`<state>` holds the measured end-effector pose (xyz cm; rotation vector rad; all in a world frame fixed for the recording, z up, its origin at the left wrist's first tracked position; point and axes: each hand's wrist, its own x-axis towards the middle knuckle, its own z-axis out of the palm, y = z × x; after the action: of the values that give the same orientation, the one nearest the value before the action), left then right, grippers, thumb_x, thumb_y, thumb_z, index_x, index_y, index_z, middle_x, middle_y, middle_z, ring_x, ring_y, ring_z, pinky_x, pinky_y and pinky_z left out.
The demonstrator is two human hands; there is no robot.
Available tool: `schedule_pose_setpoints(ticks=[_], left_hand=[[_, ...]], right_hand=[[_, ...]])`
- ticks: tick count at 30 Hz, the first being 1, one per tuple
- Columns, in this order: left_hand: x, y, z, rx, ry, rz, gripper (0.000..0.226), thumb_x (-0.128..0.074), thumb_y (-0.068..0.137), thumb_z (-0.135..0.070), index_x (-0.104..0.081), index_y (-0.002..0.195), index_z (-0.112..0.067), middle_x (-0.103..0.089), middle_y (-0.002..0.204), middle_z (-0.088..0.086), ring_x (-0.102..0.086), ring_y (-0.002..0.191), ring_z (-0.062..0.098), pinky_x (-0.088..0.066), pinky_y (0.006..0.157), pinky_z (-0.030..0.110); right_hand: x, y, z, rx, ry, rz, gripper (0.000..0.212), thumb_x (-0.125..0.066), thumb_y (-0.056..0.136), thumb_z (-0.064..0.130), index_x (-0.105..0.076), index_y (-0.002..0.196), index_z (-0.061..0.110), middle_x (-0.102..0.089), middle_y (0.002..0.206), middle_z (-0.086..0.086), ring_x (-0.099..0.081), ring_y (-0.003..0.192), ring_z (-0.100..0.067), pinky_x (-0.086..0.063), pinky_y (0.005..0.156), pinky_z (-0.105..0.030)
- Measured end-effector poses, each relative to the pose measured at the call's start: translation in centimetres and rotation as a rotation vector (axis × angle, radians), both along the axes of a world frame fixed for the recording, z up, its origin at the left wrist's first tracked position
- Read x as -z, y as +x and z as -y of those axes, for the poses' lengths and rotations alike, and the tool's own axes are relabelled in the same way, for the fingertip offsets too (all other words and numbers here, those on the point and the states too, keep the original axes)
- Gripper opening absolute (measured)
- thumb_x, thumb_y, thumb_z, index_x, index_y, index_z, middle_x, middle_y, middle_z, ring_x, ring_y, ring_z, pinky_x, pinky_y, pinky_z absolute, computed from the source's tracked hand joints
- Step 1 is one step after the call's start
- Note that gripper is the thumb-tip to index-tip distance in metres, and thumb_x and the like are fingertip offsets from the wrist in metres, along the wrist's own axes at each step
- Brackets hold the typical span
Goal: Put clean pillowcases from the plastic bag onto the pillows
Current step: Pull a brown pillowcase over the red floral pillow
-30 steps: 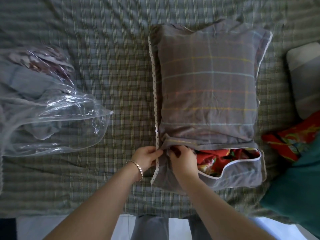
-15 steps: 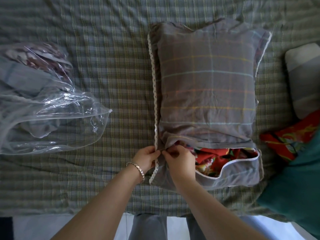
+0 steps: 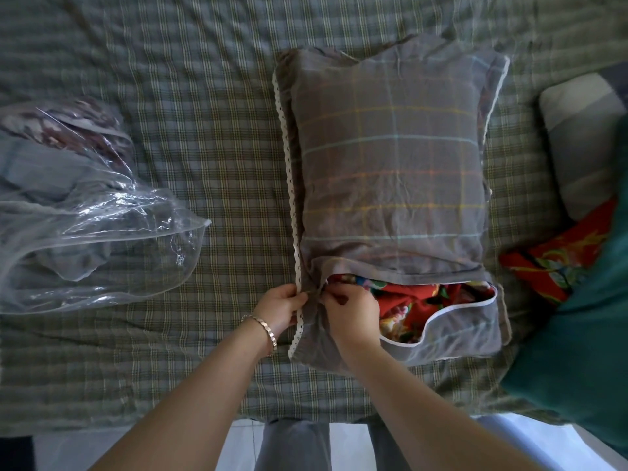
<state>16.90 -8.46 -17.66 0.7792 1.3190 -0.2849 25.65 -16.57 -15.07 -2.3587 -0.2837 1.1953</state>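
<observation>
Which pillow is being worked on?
The middle pillow, in the grey checked pillowcase that left hand and right hand pinch; the striped pillow at right lies untouched.

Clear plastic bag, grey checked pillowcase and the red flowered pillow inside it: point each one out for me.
clear plastic bag (image 3: 102,239), head view, on its crinkled transparent side
grey checked pillowcase (image 3: 390,158), head view, middle of its top face
red flowered pillow (image 3: 418,299), head view, the part showing at the open end

Reaches forward with both bare forearms, converging at the middle. Pinches the pillowcase (image 3: 390,147) edge with the left hand (image 3: 283,305) — fingers curled, wrist straight. Grips the same corner with the right hand (image 3: 351,316), knuckles up, fingertips almost meeting the left's.
</observation>
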Motion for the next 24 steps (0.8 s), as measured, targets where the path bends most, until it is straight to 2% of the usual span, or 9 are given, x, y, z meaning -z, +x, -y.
schedule_pose_setpoints(ticks=[2, 5, 7, 10, 13, 14, 17, 20, 24], left_hand=[[0.0, 0.1, 0.3, 0.012, 0.018, -0.008, 0.020, -0.043, 0.093, 0.002, -0.057, 0.080, -0.005, -0.061, 0.072, 0.007, -0.059, 0.068, 0.018, -0.053, 0.059, 0.022], [0.4, -0.9, 0.1, 0.016, 0.104, -0.070, 0.028, -0.043, 0.093, 0.004, -0.059, 0.075, -0.010, -0.066, 0.056, -0.005, -0.061, 0.063, 0.017, -0.052, 0.063, 0.028], [0.9, -1.9, -0.7, -0.028, 0.122, -0.145, 0.031, -0.042, 0.093, 0.005, -0.058, 0.073, -0.012, -0.064, 0.051, -0.006, -0.061, 0.058, 0.013, -0.052, 0.060, 0.026], [1.5, -1.6, -1.5, 0.077, 0.211, -0.320, 0.030, -0.044, 0.094, 0.001, -0.059, 0.071, -0.010, -0.062, 0.069, 0.007, -0.060, 0.075, 0.026, -0.050, 0.074, 0.034], [0.1, 1.1, 0.1, 0.453, 0.521, -0.547, 0.012, -0.047, 0.090, -0.005, -0.056, 0.097, -0.002, -0.056, 0.107, 0.020, -0.054, 0.100, 0.036, -0.041, 0.078, 0.035], [-0.6, 2.0, 1.2, 0.570, 0.721, -0.521, 0.022, -0.052, 0.086, -0.006, -0.054, 0.108, -0.005, -0.050, 0.116, 0.019, -0.052, 0.104, 0.037, -0.044, 0.082, 0.037], [-2.2, 5.2, 5.3, 1.004, 1.260, 0.079, 0.044, -0.069, 0.069, -0.028, -0.055, 0.109, -0.016, -0.055, 0.108, 0.010, -0.060, 0.089, 0.027, -0.052, 0.074, 0.034], [-3.5, 8.4, 8.6, 1.289, 1.266, 0.179, 0.036, -0.074, 0.058, -0.042, -0.058, 0.083, -0.022, -0.058, 0.078, -0.002, -0.058, 0.061, 0.019, -0.042, 0.045, 0.024], [-4.0, 10.1, 9.4, 1.224, 1.330, 0.257, 0.029, -0.081, 0.056, -0.018, -0.052, 0.061, -0.020, -0.051, 0.060, -0.006, -0.054, 0.055, 0.017, -0.033, 0.031, 0.020]], right_hand=[[-0.6, 0.0, 0.1, 0.113, -0.003, -0.007, 0.016, -0.059, 0.088, 0.011, -0.072, 0.097, 0.013, -0.069, 0.089, 0.004, -0.058, 0.079, -0.009, -0.040, 0.061, -0.008], [-1.5, -0.2, 0.5, 0.061, -0.018, 0.090, 0.011, -0.058, 0.084, 0.010, -0.067, 0.088, 0.015, -0.066, 0.084, 0.003, -0.059, 0.080, -0.016, -0.042, 0.064, -0.025], [-2.2, 0.0, 1.7, 0.056, -0.029, 0.154, 0.014, -0.057, 0.083, 0.006, -0.066, 0.084, 0.017, -0.060, 0.081, 0.008, -0.054, 0.075, -0.014, -0.037, 0.063, -0.025], [-3.1, 2.2, 5.2, 0.260, -0.082, 0.204, 0.021, -0.057, 0.082, 0.002, -0.060, 0.071, 0.020, -0.061, 0.073, 0.005, -0.053, 0.066, -0.017, -0.038, 0.057, -0.027], [-3.0, 6.4, 9.0, 0.494, -0.099, 0.197, 0.027, -0.061, 0.081, 0.000, -0.055, 0.061, 0.018, -0.056, 0.059, 0.002, -0.048, 0.056, -0.014, -0.035, 0.051, -0.026], [-3.1, 7.6, 9.8, 0.507, -0.081, 0.175, 0.028, -0.062, 0.081, 0.000, -0.055, 0.060, 0.018, -0.055, 0.057, 0.001, -0.046, 0.055, -0.014, -0.035, 0.051, -0.026], [-4.0, 9.3, 10.4, 0.356, -0.006, 0.113, 0.032, -0.064, 0.080, -0.001, -0.052, 0.058, 0.019, -0.054, 0.056, 0.003, -0.045, 0.054, -0.012, -0.036, 0.052, -0.023], [-5.0, 9.6, 10.9, 0.111, 0.071, 0.107, 0.038, -0.065, 0.075, -0.006, -0.050, 0.056, 0.023, -0.054, 0.057, 0.008, -0.050, 0.054, -0.003, -0.038, 0.053, -0.012], [-3.9, 12.4, 12.6, 0.196, 0.074, 0.069, 0.038, -0.063, 0.078, -0.008, -0.048, 0.055, 0.018, -0.050, 0.056, 0.006, -0.046, 0.053, -0.004, -0.036, 0.051, -0.014]])
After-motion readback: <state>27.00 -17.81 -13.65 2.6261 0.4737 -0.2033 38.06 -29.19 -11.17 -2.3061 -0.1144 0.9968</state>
